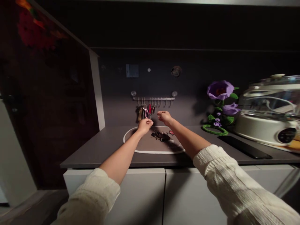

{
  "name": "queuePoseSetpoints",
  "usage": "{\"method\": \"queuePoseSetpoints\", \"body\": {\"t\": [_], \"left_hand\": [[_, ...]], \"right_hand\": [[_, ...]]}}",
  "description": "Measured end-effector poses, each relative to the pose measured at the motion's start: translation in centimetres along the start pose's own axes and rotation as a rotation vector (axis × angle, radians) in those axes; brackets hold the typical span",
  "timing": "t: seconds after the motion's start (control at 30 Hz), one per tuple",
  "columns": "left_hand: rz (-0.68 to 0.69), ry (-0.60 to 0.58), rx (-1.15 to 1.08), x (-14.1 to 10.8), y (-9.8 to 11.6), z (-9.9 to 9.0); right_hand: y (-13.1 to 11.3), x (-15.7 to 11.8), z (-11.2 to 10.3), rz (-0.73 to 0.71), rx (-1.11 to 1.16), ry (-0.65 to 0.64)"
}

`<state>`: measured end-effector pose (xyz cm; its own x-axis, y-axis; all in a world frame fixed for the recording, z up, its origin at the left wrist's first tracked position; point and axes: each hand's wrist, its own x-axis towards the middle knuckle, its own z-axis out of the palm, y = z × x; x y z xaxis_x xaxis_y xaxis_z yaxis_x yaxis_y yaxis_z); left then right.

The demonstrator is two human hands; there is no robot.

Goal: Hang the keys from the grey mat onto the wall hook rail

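Observation:
My left hand is closed in a pinch just below the keys hanging on a clear hook rail; whatever its fingers hold is too small to make out. To its right, my right hand is raised in front of the wall with fingertips pressed together, a little below the bare hooks; I cannot see what is in them. Among the hanging things are a brown key holder, a pink loop and a red strap. Under my hands, a dark pile of keys lies on a white-edged mat.
On the right of the counter stand a purple knitted flower with a green ring base and a white appliance with a clear lid. A black phone-like slab lies before them. A dark door is at the left.

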<state>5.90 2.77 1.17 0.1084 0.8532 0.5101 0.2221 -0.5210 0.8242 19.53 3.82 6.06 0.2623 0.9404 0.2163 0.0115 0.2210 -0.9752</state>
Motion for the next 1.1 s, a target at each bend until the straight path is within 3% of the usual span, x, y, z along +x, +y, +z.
{"method": "queuePoseSetpoints", "body": {"t": [0.27, 0.57, 0.87, 1.1], "left_hand": [[0.085, -0.193, 0.012, -2.7, 0.7, 0.2], [0.142, -0.376, 0.190, -4.9, 0.6, 0.8], [0.188, -0.417, 0.306, -5.2, -0.2, 1.1], [0.129, -0.425, 0.268, -5.1, 0.1, 1.2]], "right_hand": [[1.6, -4.3, -3.1, -0.136, -0.139, -0.179], [4.1, -7.3, -5.9, -0.298, -0.291, -0.194], [4.9, -7.5, -6.0, -0.318, -0.537, -0.241], [4.6, -8.0, -5.7, -0.331, -0.545, -0.239]]}}
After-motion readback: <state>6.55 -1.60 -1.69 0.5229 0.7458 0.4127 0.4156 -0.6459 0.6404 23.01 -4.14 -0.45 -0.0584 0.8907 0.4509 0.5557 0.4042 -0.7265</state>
